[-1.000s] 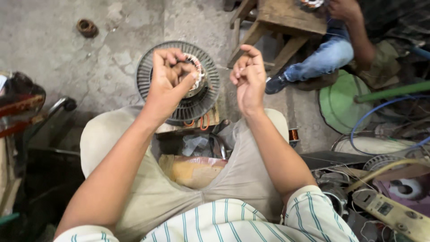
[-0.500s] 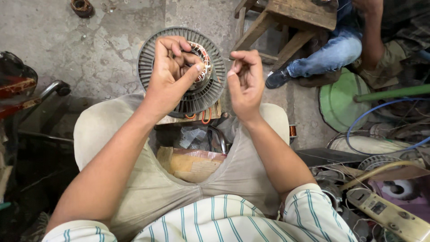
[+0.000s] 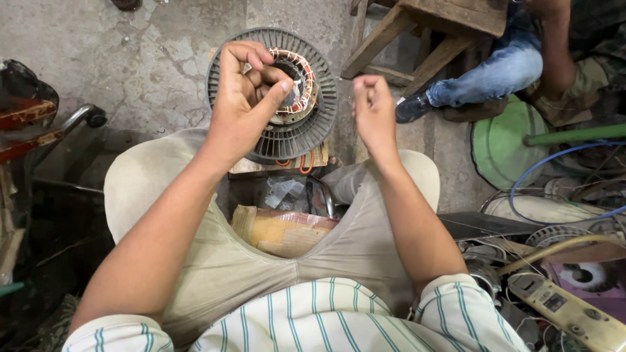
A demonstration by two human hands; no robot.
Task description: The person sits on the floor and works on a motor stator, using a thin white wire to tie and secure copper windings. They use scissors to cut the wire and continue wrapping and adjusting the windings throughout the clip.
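Close to us, between our knees, sits a torn cardboard box (image 3: 282, 233). Above the box, our left hand (image 3: 242, 107) pinches thumb against fingertip at the copper-wound stator (image 3: 297, 81). The stator sits on a round grey fan housing (image 3: 274, 133) beyond the box. Our right hand (image 3: 373, 111) hangs beside the housing, fingers curled together, holding nothing we can see. Further off is a wooden stool (image 3: 450, 19).
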